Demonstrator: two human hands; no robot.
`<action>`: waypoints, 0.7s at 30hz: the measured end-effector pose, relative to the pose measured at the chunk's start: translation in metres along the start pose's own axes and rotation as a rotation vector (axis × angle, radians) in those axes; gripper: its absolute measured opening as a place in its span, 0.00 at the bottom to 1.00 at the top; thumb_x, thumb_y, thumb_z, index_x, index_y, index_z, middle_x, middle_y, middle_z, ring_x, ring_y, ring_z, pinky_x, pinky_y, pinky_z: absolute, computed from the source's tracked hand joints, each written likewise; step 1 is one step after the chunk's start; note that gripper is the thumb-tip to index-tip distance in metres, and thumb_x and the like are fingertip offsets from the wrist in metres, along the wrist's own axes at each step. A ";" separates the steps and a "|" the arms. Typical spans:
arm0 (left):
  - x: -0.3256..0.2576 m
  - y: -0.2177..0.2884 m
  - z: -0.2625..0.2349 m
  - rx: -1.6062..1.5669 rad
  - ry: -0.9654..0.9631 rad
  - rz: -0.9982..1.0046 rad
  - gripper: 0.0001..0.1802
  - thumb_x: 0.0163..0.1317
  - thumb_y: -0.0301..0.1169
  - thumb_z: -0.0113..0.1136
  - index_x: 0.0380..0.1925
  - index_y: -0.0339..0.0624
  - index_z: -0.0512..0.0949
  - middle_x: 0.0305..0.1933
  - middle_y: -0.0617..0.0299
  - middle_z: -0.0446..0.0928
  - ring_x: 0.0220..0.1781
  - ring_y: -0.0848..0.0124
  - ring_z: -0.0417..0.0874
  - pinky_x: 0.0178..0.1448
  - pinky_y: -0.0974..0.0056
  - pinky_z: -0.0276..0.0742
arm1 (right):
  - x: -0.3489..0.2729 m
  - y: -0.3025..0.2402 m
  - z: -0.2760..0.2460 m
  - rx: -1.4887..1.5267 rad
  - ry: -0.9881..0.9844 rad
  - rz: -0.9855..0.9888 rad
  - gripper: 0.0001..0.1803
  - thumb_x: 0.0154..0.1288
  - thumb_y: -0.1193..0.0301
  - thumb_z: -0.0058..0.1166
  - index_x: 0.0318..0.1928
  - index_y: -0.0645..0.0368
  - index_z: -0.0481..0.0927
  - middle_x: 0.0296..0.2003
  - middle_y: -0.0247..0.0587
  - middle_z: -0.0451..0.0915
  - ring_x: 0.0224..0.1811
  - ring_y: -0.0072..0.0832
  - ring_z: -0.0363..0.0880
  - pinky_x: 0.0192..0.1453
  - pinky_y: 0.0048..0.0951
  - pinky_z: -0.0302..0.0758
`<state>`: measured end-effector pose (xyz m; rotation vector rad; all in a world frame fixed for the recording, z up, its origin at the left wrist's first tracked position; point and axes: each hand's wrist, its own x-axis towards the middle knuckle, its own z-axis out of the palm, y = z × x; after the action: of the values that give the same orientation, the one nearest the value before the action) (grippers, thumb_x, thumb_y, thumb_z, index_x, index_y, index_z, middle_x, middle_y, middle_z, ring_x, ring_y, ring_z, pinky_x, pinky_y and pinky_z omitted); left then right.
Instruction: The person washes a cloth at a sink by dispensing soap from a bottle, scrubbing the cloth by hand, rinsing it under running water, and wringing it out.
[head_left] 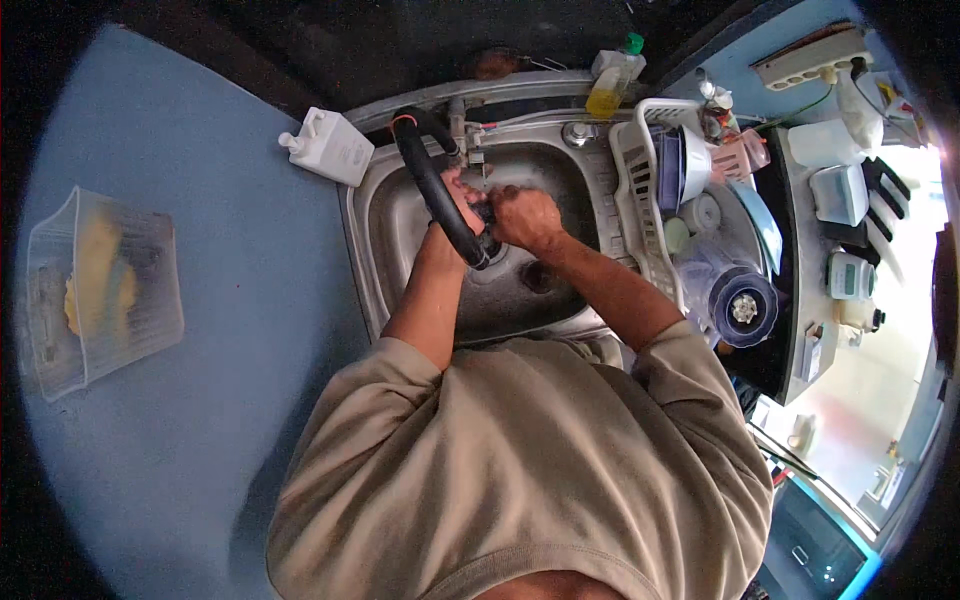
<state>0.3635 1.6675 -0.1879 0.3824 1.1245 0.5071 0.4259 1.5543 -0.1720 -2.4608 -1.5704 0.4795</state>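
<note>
Over the metal sink (390, 245), my two hands are close together near the middle of the basin. My left hand (466, 195) is partly hidden behind a thick black curved tube (432, 185) that arches across the sink. Its fingers curl round a small dark thing (485, 213), whose kind I cannot make out. From the right, my right hand (527, 215) closes on the same dark thing, knuckles up. A small metal tap (476, 157) stands just beyond the hands, at the sink's back edge.
Left of the sink stands a white jug-shaped bottle (335, 145). Behind it on the right is a bottle of yellow liquid (612, 85). A white dish rack (640, 190) full of bowls and plastic ware borders the right side. A clear plastic tub (130, 300) appears at far left.
</note>
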 end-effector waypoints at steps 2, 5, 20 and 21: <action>0.028 -0.014 -0.015 -0.130 0.164 -0.058 0.15 0.59 0.33 0.54 0.17 0.50 0.62 0.13 0.66 0.57 0.16 0.68 0.62 0.30 0.60 0.70 | 0.010 0.007 0.016 -0.058 0.033 -0.089 0.15 0.49 0.64 0.57 0.34 0.61 0.80 0.30 0.53 0.82 0.33 0.46 0.84 0.37 0.45 0.81; 0.044 -0.019 -0.030 -0.201 0.161 -0.102 0.16 0.60 0.34 0.56 0.18 0.49 0.62 0.15 0.66 0.59 0.19 0.68 0.64 0.34 0.58 0.71 | 0.019 0.006 0.021 -0.196 0.061 -0.190 0.17 0.46 0.65 0.58 0.37 0.60 0.76 0.31 0.50 0.81 0.32 0.46 0.83 0.35 0.44 0.80; -0.151 0.064 -0.066 0.221 -0.070 1.422 0.11 0.60 0.30 0.53 0.42 0.38 0.71 0.32 0.62 0.74 0.34 0.75 0.73 0.38 0.71 0.68 | -0.125 0.022 -0.056 1.977 -0.151 0.654 0.12 0.54 0.68 0.54 0.37 0.63 0.76 0.22 0.40 0.75 0.19 0.30 0.75 0.22 0.32 0.74; -0.178 0.069 -0.052 0.183 -0.263 1.518 0.12 0.61 0.29 0.52 0.44 0.36 0.71 0.34 0.61 0.74 0.35 0.74 0.73 0.40 0.70 0.70 | -0.134 0.010 -0.068 2.304 -0.227 0.428 0.15 0.54 0.66 0.54 0.40 0.63 0.74 0.22 0.40 0.73 0.17 0.30 0.71 0.20 0.31 0.72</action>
<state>0.2423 1.6259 -0.0367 1.4309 0.4360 1.6066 0.4072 1.4302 -0.0893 -0.6862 0.1648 1.3957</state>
